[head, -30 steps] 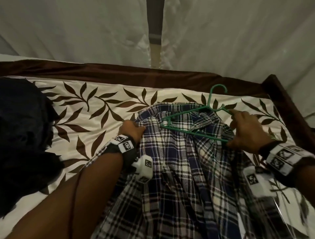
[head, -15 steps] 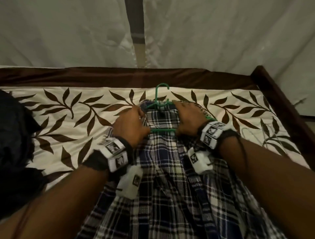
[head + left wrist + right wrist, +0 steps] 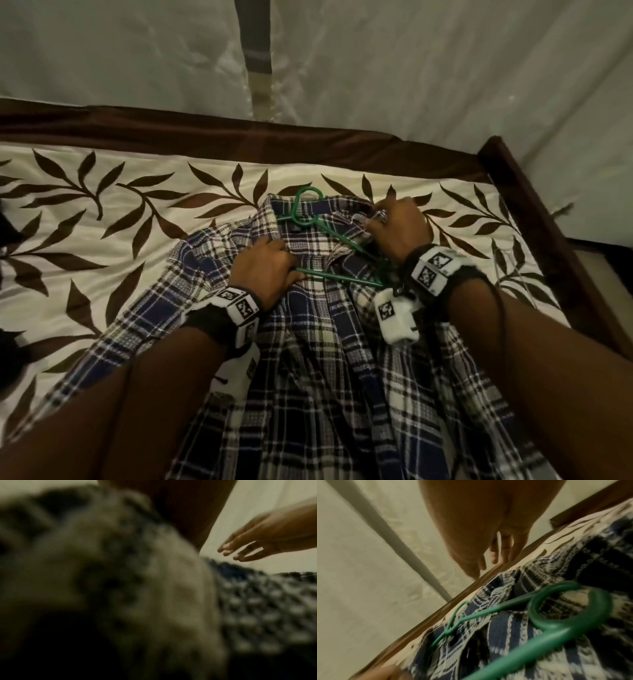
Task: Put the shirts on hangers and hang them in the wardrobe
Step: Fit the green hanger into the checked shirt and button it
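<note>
A blue, white and black plaid shirt lies open on the bed, collar away from me. A green plastic hanger lies on it at the collar, hook pointing to the far side. Its left end is hidden under the shirt's left shoulder. My left hand curls over that shoulder and holds the hanger's lower bar. My right hand reaches to the right side of the collar. The right wrist view shows its fingers loose and straight above the shirt and hanger. The left wrist view is blurred.
The bedsheet is cream with brown leaves and a brown band at the far edge. A dark wooden bed frame runs down the right. White netting hangs behind. A dark garment pile lies at the left edge.
The hanger has turned and its left end has gone under the shirt's left shoulder. My right hand has left the hanger and moved right to the collar. My left hand stays on the shoulder.
</note>
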{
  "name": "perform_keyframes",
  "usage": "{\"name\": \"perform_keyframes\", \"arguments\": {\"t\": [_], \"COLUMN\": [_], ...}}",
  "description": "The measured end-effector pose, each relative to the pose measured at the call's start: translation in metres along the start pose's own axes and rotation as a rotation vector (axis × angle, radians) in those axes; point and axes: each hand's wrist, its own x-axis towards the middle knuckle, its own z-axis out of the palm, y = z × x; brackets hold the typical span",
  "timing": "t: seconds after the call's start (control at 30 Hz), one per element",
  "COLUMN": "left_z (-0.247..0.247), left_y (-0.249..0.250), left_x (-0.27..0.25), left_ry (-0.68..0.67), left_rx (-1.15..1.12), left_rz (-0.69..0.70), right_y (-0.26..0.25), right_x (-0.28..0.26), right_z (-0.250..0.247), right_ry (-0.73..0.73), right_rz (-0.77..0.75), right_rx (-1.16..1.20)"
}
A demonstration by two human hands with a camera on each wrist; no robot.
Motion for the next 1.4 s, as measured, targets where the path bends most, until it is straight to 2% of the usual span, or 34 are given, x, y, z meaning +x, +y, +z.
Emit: {"name": "perform_keyframes", "arguments": {"t": [0.07,0.13,0.17,0.23,0.33,0.43,0.57,0.63,0.77,0.8,0.9,1.0,1.1,1.2,1.27,1.33,1.4], "left_z": [0.001,0.002,0.003,0.006,0.006,0.004,0.003,0.0,-0.006,-0.007,-0.01,-0.008,-0.008,-0.01,-0.011,-0.017,-0.026], "left_y": [-0.003,-0.007,-0.009,-0.013,-0.017,-0.022,-0.026,-0.025,-0.026,-0.025,-0.019,-0.013,-0.003,0.006,0.009,0.008,0.004], "left_x": [-0.006,-0.013,-0.016,-0.022,-0.026,-0.026,-0.029,-0.032,-0.035,-0.035,-0.035,-0.031,-0.023,-0.018,-0.019,-0.023,-0.032], "left_ry": [0.024,0.053,0.066,0.09,0.124,0.158,0.219,0.259,0.273,0.275,0.255,0.217,0.208,0.222,0.208,0.132,0.078], "left_rx": [-0.025,-0.031,-0.034,-0.032,-0.024,-0.059,-0.086,-0.101,-0.111,-0.101,-0.077,-0.1,-0.131,-0.187,-0.283,-0.396,-0.523], "left_rz": [-0.008,-0.032,-0.047,-0.068,-0.075,-0.089,-0.095,-0.104,-0.104,-0.098,-0.121,-0.176,-0.256,-0.263,-0.196,-0.13,-0.123], "right_y": [0.008,0.003,0.0,-0.007,-0.01,-0.01,0.005,0.021,0.041,0.042,0.037,0.018,-0.014,-0.046,-0.06,-0.061,-0.055], "right_x": [0.012,0.018,0.021,0.026,0.027,0.026,0.025,0.027,0.029,0.027,0.025,0.014,-0.013,-0.043,-0.061,-0.072,-0.08], "right_z": [-0.003,-0.004,-0.002,0.002,0.007,0.0,-0.009,-0.016,-0.056,-0.068,-0.092,-0.1,-0.084,-0.034,0.004,0.034,0.05], "right_ry": [-0.083,-0.232,-0.262,-0.231,-0.037,0.104,-0.013,-0.004,-0.022,-0.031,-0.09,-0.148,-0.21,-0.197,-0.275,-0.371,-0.376], "right_rz": [0.167,0.231,0.23,0.202,0.177,0.188,0.367,0.33,-0.083,-0.143,-0.174,-0.123,0.016,0.11,0.111,0.119,0.116], "right_rx": [-0.081,-0.062,-0.049,-0.038,0.05,0.311,0.843,0.761,0.067,-0.01,-0.027,0.022,0.322,0.584,0.633,0.592,0.564]}}
